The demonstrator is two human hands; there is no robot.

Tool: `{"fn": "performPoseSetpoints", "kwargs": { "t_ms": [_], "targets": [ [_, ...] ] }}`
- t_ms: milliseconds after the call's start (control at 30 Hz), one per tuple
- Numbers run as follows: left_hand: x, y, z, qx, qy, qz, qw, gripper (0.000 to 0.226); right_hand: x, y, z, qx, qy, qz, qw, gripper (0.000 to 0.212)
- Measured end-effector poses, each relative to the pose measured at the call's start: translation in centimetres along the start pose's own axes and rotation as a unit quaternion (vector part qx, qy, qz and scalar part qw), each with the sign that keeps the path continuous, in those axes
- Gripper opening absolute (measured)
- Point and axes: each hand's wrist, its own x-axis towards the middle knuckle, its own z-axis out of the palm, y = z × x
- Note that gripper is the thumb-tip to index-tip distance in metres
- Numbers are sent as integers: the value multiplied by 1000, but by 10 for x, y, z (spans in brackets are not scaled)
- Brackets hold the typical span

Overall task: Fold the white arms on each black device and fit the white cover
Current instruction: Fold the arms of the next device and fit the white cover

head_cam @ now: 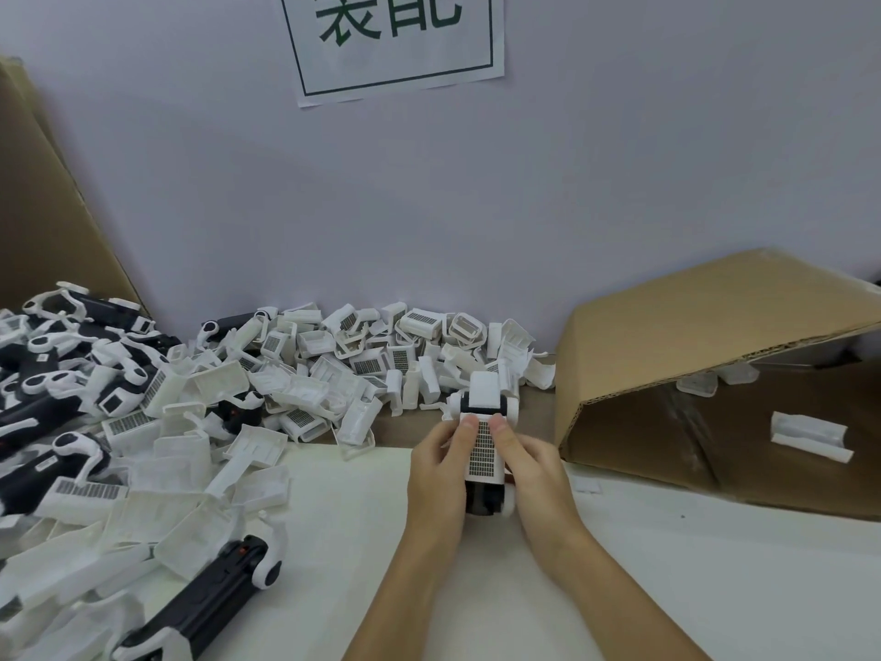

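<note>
- Left hand (441,474) and right hand (534,469) both grip the black device (484,498) with its white cover (484,450), above the table (667,589).
- Pile of covers (333,374) behind; cardboard box (715,355) right.
- Wall sign (391,40) has green Chinese characters.

Taped to the pale wall (619,159), a white paper sign (395,45) with a green border and green characters; on the right of the white table (619,589), an open cardboard box (691,317) lying tipped on its side; at far left, a cardboard sheet (43,207) leaning against the wall.
</note>
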Motion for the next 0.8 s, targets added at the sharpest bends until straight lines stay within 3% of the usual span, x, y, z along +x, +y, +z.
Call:
{"fn": "performPoseSetpoints", "kwargs": {
  "t_ms": [133, 400, 633, 800],
  "targets": [
    [-1, 3, 4, -3, 2, -29, 1000, 31, 0, -1, -1, 4, 20, 1, 1000, 31],
    [-1, 5, 3, 51, 9, 8, 999, 30, 1, 1, -2, -1, 17, -20, 1000, 39],
    [2, 3, -2, -8, -26, -26, 999, 33, 5, 6, -2, 22, -1, -10, 1000, 43],
    [2, 1, -6, 4, -48, -1, 999, 23, 8, 10, -8, -11, -13, -25, 1000, 32]
  ]
}}
